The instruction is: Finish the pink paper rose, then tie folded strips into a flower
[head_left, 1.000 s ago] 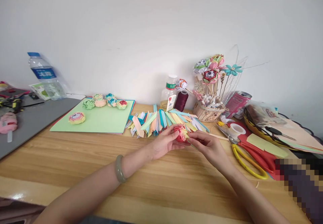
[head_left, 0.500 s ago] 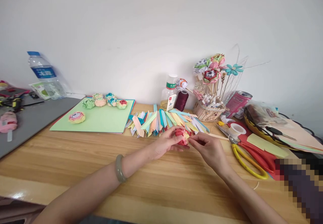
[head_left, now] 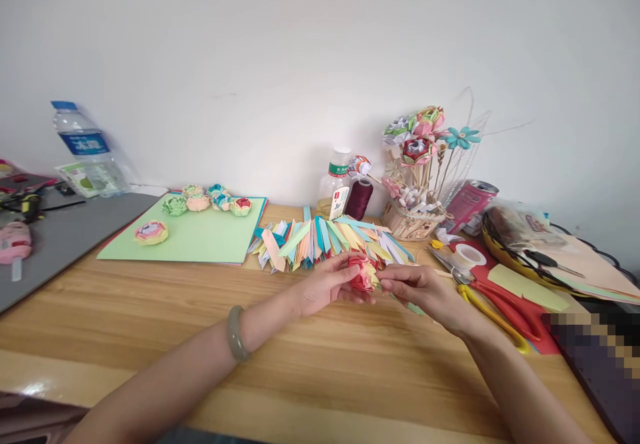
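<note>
My left hand point(head_left: 330, 283), a bracelet on its wrist, holds a red and yellow paper flower point(head_left: 364, 275) at the centre of the table. The flower's yellow petals face right. Close beside them is my right hand point(head_left: 417, 291), its thumb and forefinger pinched at the petals' edge. A green paper strip point(head_left: 414, 308) shows beneath the right fingers; what the fingertips grip is too small to make out. Behind both hands lies a fan of coloured paper strips point(head_left: 325, 236).
Green sheets point(head_left: 200, 244) with several paper flowers lie left. At the back stand a bottle point(head_left: 334, 187), a thread spool point(head_left: 359, 199) and a flower basket point(head_left: 415, 223). Scissors point(head_left: 510, 307), white tape point(head_left: 470, 256) and a tray point(head_left: 493, 237) are right.
My right hand has shifted right and turned flatter, and the green strip has come into view beneath it. The flower has turned slightly, showing more yellow, still in my left hand.
</note>
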### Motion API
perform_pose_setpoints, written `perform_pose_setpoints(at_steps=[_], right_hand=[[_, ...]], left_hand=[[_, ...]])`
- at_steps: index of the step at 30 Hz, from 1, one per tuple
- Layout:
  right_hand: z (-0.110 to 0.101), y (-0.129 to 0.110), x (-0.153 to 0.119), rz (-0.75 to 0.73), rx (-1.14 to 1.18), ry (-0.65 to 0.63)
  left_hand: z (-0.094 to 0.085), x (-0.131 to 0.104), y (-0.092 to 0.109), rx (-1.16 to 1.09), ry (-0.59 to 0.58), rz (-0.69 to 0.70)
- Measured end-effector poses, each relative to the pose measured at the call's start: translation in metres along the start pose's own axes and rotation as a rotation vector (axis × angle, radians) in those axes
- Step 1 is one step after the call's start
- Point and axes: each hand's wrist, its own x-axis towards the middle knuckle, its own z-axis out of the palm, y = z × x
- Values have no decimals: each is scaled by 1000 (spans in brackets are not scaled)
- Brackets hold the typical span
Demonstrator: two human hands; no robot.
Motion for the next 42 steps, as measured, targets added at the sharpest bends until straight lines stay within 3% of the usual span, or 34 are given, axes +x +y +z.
perform_pose_setpoints(at_steps=[4, 15, 19, 27, 36, 42], right_hand=[[0, -1, 0, -19, 29, -77], [3, -4, 1, -3, -20, -15], [6, -8, 1, 30, -30, 70], [25, -3, 3, 23, -209, 395], [22, -4, 2, 22, -227, 347], [21, 0, 1, -72, -433, 394]], left_hand=[[-1, -1, 1, -11, -39, -36], [-3, 1, 0, -45, -67, -32], [-2, 0, 0, -41, -71, -30], [2, 0, -1, 18, 2, 29], [3, -1, -1, 41, -11, 33], [4, -1, 0, 36, 8, 15]])
